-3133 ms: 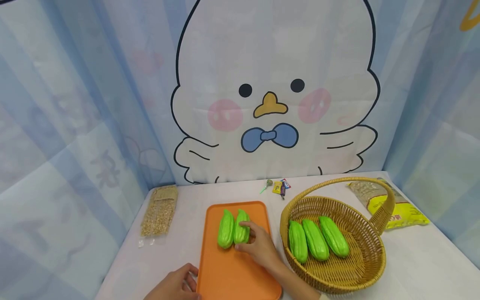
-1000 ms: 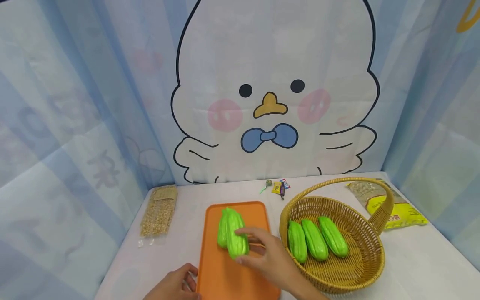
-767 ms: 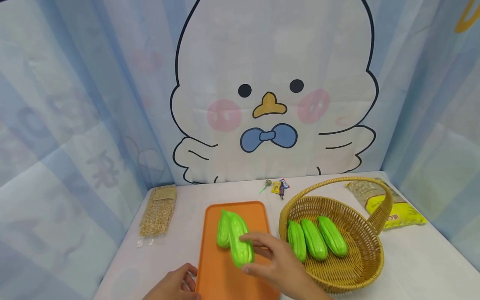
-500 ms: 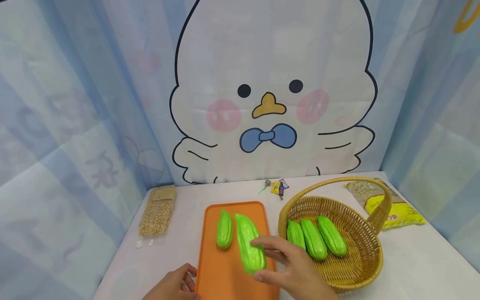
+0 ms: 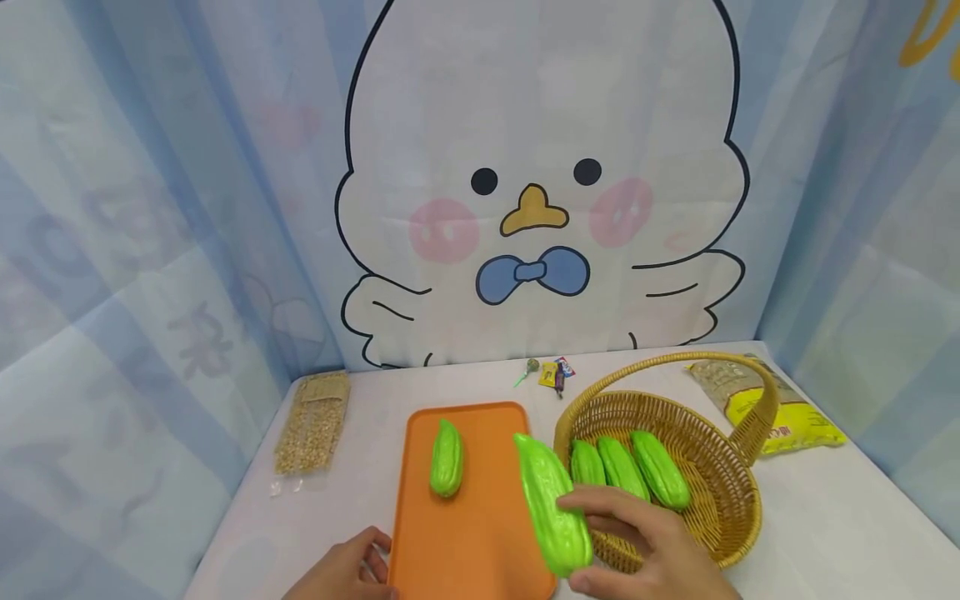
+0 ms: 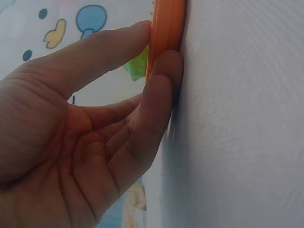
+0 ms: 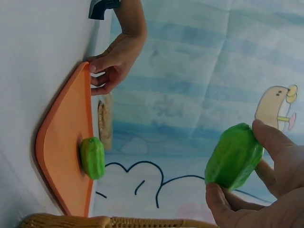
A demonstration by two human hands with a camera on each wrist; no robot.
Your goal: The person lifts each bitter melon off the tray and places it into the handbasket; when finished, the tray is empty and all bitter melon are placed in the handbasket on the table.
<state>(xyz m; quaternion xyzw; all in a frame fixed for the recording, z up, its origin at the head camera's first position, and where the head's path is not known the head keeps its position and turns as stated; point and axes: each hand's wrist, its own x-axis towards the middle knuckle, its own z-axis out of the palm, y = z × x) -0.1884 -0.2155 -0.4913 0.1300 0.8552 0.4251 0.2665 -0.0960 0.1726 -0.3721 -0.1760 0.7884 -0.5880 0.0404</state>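
My right hand [image 5: 637,546] grips a green ridged gourd [image 5: 551,504], lifted above the right edge of the orange tray [image 5: 480,550] beside the wicker basket [image 5: 720,508]. The right wrist view shows the gourd [image 7: 233,156] pinched between thumb and fingers in the air. A second gourd [image 5: 447,457] lies on the tray's far left part. Three more gourds [image 5: 622,467] lie side by side in the basket. My left hand [image 5: 348,571] holds the tray's near left edge, thumb on top and fingers against the rim [image 6: 164,33].
A clear packet of grain [image 5: 315,421] lies left of the tray. Small sweets [image 5: 551,375] sit near the back curtain. A yellow bag [image 5: 780,408] rests behind the basket at the right. The basket's handle [image 5: 750,392] arches over its far side.
My right hand lifted one gourd off the tray from beside the other and carried it right and nearer, toward the basket. The left hand stayed on the tray's edge.
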